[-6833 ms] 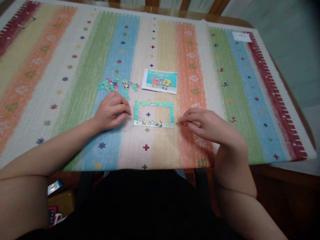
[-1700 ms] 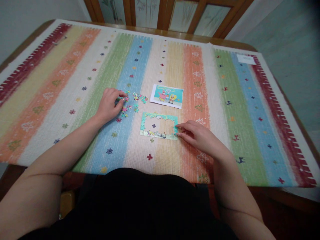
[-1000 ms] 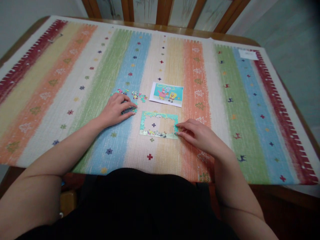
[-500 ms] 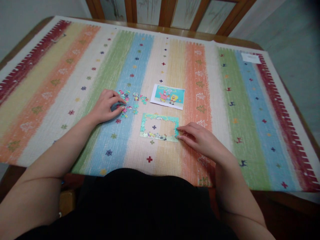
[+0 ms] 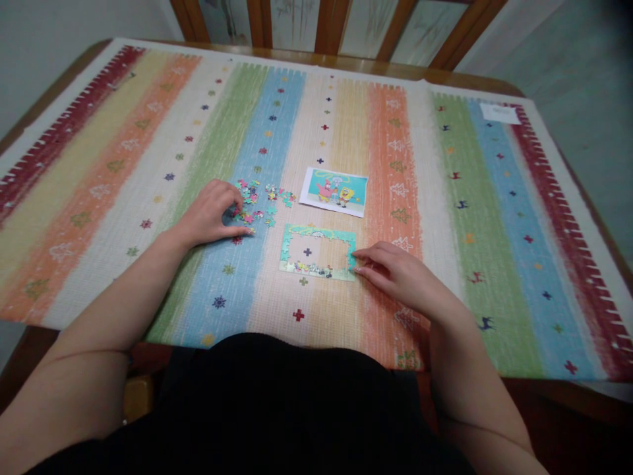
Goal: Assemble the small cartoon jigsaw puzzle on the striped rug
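Note:
A small jigsaw frame (image 5: 317, 253), its border joined and its middle bare, lies on a striped cloth (image 5: 435, 198). My right hand (image 5: 395, 274) rests at the frame's right edge, fingers stretched flat against it. Several loose puzzle pieces (image 5: 260, 201) are scattered left of and behind the frame. My left hand (image 5: 210, 214) sits on the near left part of that pile, fingers curled over the pieces with the tips pressed down; whether it holds one is hidden. A cartoon reference picture (image 5: 336, 191) lies just behind the frame.
The striped cloth covers a wooden table (image 5: 475, 82). A small white label (image 5: 500, 113) sits at the cloth's far right corner. Wooden chair slats (image 5: 326, 23) stand beyond the far edge. My dark clothing fills the near edge.
My left hand has swept back and forth over the loose pieces and now curls at the pile's near side. My right hand stays at the frame's right edge.

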### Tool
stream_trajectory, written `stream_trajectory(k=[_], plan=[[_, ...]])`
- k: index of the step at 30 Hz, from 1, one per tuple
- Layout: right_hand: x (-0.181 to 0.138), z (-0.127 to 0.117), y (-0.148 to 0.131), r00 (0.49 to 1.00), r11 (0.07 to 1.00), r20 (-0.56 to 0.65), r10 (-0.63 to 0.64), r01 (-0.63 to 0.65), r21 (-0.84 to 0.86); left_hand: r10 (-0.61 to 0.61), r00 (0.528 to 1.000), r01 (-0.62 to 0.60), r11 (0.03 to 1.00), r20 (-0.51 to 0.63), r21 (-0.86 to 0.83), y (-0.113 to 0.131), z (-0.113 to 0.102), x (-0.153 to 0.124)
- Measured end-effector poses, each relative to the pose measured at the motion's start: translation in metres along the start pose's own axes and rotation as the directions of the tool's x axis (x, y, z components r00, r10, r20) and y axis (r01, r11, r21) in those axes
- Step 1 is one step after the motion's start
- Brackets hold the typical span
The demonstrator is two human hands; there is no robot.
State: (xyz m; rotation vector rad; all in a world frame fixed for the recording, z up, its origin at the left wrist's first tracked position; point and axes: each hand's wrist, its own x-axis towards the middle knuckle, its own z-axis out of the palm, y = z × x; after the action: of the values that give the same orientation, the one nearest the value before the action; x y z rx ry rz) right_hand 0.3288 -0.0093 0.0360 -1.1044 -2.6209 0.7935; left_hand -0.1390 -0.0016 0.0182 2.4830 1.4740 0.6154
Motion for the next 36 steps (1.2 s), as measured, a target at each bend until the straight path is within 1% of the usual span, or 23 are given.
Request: stream_trajectory(k=[4, 9, 14, 21, 25, 29, 32, 34, 36], plan=[[0.001, 0.000, 0.001, 1.000, 1.000, -0.002, -0.008, 0.008, -0.011, 0.008, 1.000, -0.009, 0.999, 0.029, 0.034, 0.000, 0.000, -0.001], [0.001, 0.000, 0.002, 1.000, 1.000, -0.010, -0.016, 0.016, 0.005, 0.027, 1.000, -0.028, 0.999, 0.014, 0.033, -0.003, 0.001, -0.001], [0.002, -0.002, 0.000, 1.000, 1.000, -0.013, -0.016, 0.016, -0.009, 0.021, 1.000, -0.021, 0.999, 0.006, 0.025, -0.005, 0.002, 0.000], [0.002, -0.002, -0.002, 1.000, 1.000, -0.008, -0.007, 0.007, -0.016, 0.019, 1.000, -0.020, 1.000, 0.011, 0.011, -0.002, 0.003, 0.002], [0.002, -0.002, -0.003, 1.000, 1.000, -0.009, 0.000, 0.000, -0.019, -0.023, 1.000, 0.024, 1.000, 0.013, -0.020, 0.000, 0.004, 0.003], [0.001, -0.002, -0.003, 1.000, 1.000, -0.016, -0.001, 0.001, -0.007, -0.018, 1.000, 0.018, 0.998, 0.010, -0.068, 0.002, 0.002, 0.005], [0.001, -0.003, -0.002, 1.000, 1.000, -0.015, -0.003, 0.003, -0.006, -0.036, 0.999, 0.034, 0.994, -0.020, -0.103, 0.016, 0.001, 0.007], [0.002, -0.003, -0.002, 1.000, 1.000, -0.014, -0.002, 0.002, -0.016, -0.049, 0.998, 0.044, 0.988, -0.029, -0.145, 0.036, 0.005, 0.010], [0.004, -0.002, -0.005, 0.999, 0.998, -0.043, 0.000, -0.003, -0.058, -0.032, 0.999, 0.028, 0.980, -0.014, -0.197, 0.060, 0.013, 0.014]])
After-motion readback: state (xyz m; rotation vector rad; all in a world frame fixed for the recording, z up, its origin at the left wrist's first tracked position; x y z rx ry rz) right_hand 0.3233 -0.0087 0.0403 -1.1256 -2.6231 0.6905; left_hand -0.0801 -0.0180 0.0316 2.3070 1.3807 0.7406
